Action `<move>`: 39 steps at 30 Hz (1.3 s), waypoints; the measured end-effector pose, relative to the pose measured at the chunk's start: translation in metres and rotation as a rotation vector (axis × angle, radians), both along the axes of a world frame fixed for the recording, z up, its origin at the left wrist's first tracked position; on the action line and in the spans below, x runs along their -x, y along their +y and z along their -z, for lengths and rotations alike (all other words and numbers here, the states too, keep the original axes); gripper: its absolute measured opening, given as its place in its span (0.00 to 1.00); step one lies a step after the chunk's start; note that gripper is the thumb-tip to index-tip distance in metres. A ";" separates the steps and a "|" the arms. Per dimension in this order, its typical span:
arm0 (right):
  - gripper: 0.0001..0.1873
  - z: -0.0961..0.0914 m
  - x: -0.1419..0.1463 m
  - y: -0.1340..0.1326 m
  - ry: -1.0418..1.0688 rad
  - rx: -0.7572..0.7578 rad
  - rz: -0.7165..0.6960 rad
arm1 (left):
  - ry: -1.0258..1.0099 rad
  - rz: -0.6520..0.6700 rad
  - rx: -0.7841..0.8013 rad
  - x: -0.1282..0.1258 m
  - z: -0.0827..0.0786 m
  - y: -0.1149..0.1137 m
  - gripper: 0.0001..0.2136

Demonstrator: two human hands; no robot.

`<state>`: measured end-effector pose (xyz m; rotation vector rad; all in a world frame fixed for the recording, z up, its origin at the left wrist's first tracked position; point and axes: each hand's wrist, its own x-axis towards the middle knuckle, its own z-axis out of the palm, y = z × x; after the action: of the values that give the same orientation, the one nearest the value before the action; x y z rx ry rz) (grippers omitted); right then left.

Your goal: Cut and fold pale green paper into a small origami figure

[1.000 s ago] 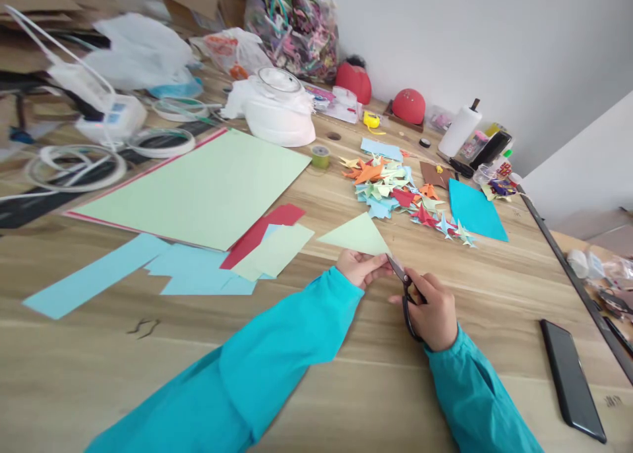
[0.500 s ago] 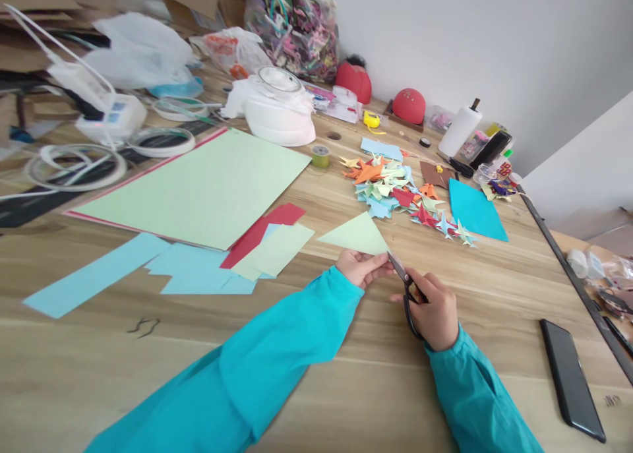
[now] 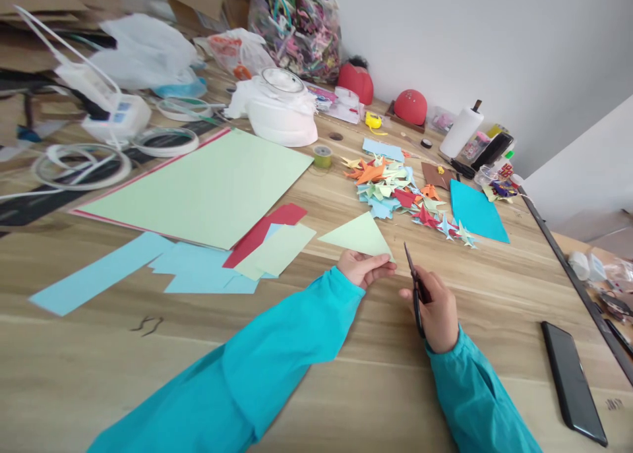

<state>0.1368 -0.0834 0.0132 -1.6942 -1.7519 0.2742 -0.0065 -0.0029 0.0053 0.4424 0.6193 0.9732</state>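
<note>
Pinched by its near edge in my left hand (image 3: 364, 268) is a pale green paper triangle (image 3: 360, 235), held over the wooden table. My right hand (image 3: 438, 308) grips a pair of black-handled scissors (image 3: 414, 285), fingers wrapped around the handles. The blades point up and away from me, a short way right of the paper and apart from it. To the left of my left hand lie green paper pieces (image 3: 281, 248), a red paper piece (image 3: 247, 242) and light blue paper pieces (image 3: 198, 262). Beyond both hands sits a heap of folded paper cranes (image 3: 390, 186) in several colours.
A large pale green sheet (image 3: 208, 189) covers the left middle of the table (image 3: 316, 413). A black phone (image 3: 573, 380) lies at the right, a turquoise paper (image 3: 479, 212) behind it. A spool (image 3: 322, 156), white cables (image 3: 82, 166) and bags stand farther back.
My right hand has drawn the scissors away from the triangle's corner, to the right, and the blades have turned more upright. My left hand keeps its hold on the paper.
</note>
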 end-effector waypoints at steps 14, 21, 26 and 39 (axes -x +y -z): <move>0.23 0.007 0.002 0.002 -0.044 -0.015 -0.024 | 0.010 -0.012 0.129 0.001 -0.001 0.005 0.01; 0.23 0.003 0.004 0.001 -0.071 0.028 -0.032 | 0.029 0.027 0.046 -0.001 0.005 0.004 0.07; 0.22 0.001 0.007 -0.002 -0.125 0.007 -0.056 | 0.013 0.053 -0.018 -0.001 0.010 0.001 0.11; 0.19 0.000 0.005 -0.002 -0.174 -0.004 -0.043 | 0.013 0.076 -0.012 0.000 0.008 -0.001 0.08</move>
<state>0.1317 -0.0855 0.0132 -1.7231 -1.9148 0.1456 -0.0067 -0.0037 -0.0029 0.4800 0.6047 0.9029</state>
